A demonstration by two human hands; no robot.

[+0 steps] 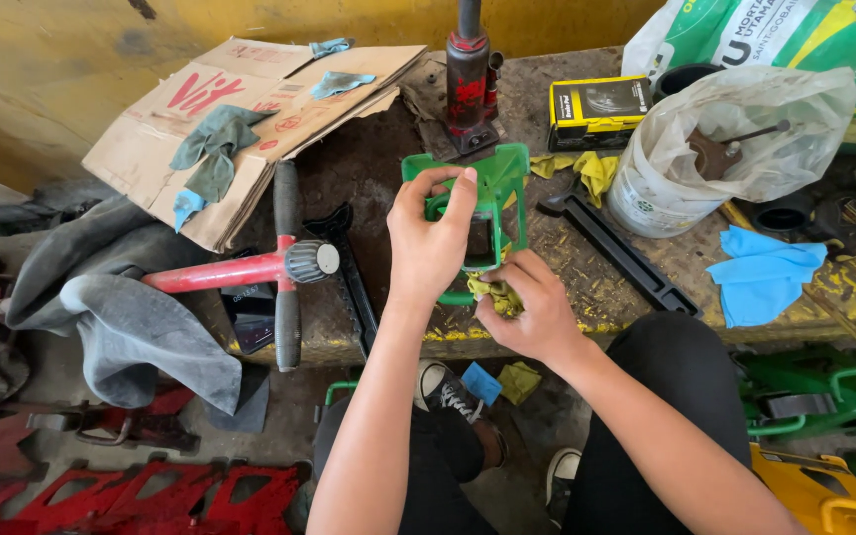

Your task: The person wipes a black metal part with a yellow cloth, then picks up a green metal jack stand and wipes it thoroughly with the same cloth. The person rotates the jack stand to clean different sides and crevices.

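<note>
At the centre of the frame, the left hand (430,241) is closed around the upper edge of a green metal bracket (482,203). Just below it, the right hand (532,312) pinches a yellow rag (496,293) against the bracket's lower part.

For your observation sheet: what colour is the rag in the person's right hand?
Yellow: the rag in the right hand, head view.

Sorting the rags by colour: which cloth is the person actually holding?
The yellow cloth in the right hand, pressed against the green frame; the others lie loose.
</note>
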